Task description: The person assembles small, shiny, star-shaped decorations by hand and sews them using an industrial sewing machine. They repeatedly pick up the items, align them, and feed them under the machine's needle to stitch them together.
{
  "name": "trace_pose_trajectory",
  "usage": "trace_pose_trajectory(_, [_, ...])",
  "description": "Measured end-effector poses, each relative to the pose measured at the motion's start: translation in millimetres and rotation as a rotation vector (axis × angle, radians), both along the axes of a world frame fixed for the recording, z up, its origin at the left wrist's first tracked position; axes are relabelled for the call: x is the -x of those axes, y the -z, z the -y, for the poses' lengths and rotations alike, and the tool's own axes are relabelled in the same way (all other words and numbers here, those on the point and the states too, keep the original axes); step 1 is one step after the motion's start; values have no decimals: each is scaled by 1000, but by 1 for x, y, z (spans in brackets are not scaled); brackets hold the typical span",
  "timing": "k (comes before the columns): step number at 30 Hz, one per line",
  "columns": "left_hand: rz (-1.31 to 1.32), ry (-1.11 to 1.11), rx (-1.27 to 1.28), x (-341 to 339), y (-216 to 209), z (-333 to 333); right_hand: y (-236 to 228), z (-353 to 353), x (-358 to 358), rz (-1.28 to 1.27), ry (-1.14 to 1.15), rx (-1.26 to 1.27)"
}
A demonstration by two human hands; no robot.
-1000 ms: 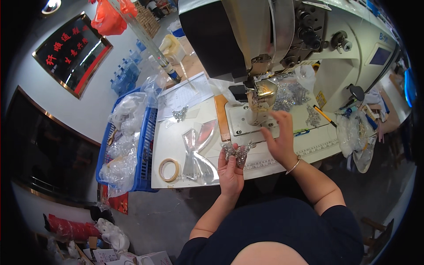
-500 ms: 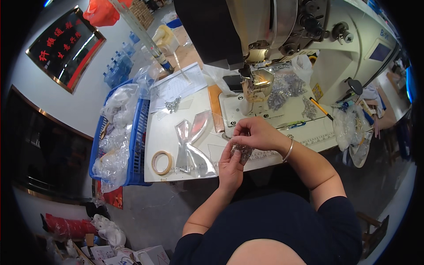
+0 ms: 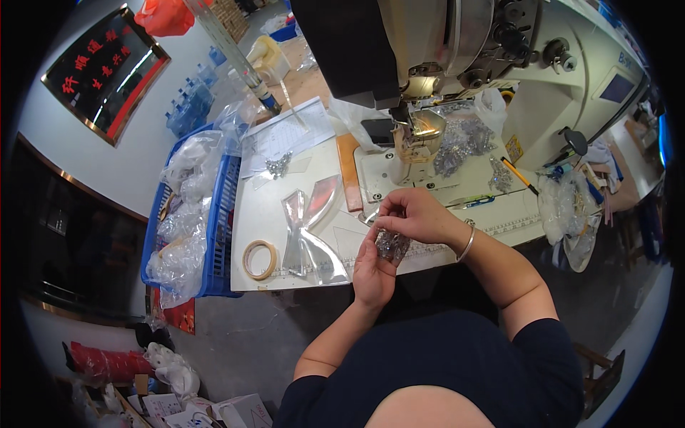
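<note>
Sewing workshop: industrial sewing machine (image 3: 499, 50) on white worktable (image 3: 253, 214), ruler strip (image 3: 510, 225) along edge, blue basket (image 3: 222, 235) alongside.

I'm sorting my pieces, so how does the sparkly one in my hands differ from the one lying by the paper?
The held piece is in the left hand, the right hand at its upper edge; the loose piece lies untouched. Fingers partly cover the held piece; the loose piece is uncovered. The held piece looks darker, the loose piece paler silver. Both glitter.

Two hands (image 3: 373, 278) (image 3: 422, 218) (one bracelet (image 3: 468, 241)), one sewing machine (image 3: 541, 118).
</note>
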State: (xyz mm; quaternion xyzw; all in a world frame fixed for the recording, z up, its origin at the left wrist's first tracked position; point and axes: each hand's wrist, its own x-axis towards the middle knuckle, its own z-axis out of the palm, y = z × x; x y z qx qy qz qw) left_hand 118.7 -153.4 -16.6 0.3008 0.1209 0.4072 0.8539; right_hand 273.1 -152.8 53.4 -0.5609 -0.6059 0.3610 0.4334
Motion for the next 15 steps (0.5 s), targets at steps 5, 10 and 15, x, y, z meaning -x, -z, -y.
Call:
trace_pose_trajectory(5, [4,-2,5,0,1,0,0,0,1,-6,10,-7])
trace_pose_trajectory(10, [1,4,38,1,2,0,0,1,1,-8,7,8])
trace_pose_trajectory(15, [-15,0,49,1,2,0,3,0,2,-3,1,3])
